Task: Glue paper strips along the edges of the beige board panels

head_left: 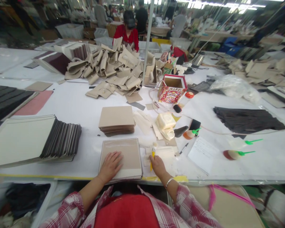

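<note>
My left hand [110,166] lies flat, fingers stretched out, on the top beige panel [130,155] of a low stack in front of me. In my right hand [158,165] is a brush with a yellow handle [153,154], its pale bristles pointing away from me. The brush is just right of the stack, above some pale strips [167,152] on the table. Behind the panel under my left hand stands a taller stack of beige panels [117,117].
Left lies a fanned pile of dark-edged sheets [59,139]. To the right are a cream plastic container [165,122], a pen [184,148], a written paper [201,154] and a green-nozzled glue bottle [232,154]. Beyond are a red box [172,91], heaped beige pieces [118,66] and a person in red [120,31].
</note>
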### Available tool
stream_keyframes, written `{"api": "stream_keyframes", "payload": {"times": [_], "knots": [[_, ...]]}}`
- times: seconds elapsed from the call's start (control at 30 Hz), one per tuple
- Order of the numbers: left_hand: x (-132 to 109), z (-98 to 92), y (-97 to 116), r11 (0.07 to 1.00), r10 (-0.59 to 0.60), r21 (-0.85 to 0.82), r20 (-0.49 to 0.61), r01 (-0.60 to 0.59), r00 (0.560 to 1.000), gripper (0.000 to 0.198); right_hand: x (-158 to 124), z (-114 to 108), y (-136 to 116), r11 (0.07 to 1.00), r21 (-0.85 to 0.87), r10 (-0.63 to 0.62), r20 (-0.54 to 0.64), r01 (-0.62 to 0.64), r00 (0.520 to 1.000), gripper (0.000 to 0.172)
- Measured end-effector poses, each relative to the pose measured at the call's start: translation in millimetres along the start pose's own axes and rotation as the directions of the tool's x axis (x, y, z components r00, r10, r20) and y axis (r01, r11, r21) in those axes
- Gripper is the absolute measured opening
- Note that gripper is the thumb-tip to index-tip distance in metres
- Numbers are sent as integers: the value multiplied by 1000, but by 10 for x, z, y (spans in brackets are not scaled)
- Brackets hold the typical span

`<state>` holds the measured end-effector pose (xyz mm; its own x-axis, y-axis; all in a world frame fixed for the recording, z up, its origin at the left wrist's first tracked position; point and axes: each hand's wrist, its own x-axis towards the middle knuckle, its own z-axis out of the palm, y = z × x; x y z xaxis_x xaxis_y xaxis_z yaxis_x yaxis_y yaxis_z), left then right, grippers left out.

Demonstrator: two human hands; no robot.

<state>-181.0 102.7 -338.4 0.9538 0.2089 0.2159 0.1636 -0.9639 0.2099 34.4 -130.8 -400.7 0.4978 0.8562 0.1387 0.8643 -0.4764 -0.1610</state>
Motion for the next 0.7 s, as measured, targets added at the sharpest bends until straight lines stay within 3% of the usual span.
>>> {"api": "stream_keyframes", "payload": {"times": [0.17,0.33,0.43,0.53,0.6,0.7], "knots": [[30,-61,8,999,-33,-41,63,35,997,36,57,-175,86,989,107,105,-60,-99,993,21],[239,-265,115,983,-137,-109,92,147,986,34,174,-548,110,967,214,160,-76,-141,984,15],[516,-368,358,930,-175,-313,80,192,981,34,261,-769,-12,943,309,155,-71,-126,985,11],[846,-326,693,769,-204,-575,194,279,960,42,341,-918,-170,921,380,126,-94,-81,988,8],[1042,-229,886,682,-224,-646,260,341,939,46,384,-977,-240,926,375,87,-121,-35,989,7],[1251,-90,1046,652,-271,-672,226,351,936,44,425,-1035,-261,950,310,16,-181,41,983,8]]}}
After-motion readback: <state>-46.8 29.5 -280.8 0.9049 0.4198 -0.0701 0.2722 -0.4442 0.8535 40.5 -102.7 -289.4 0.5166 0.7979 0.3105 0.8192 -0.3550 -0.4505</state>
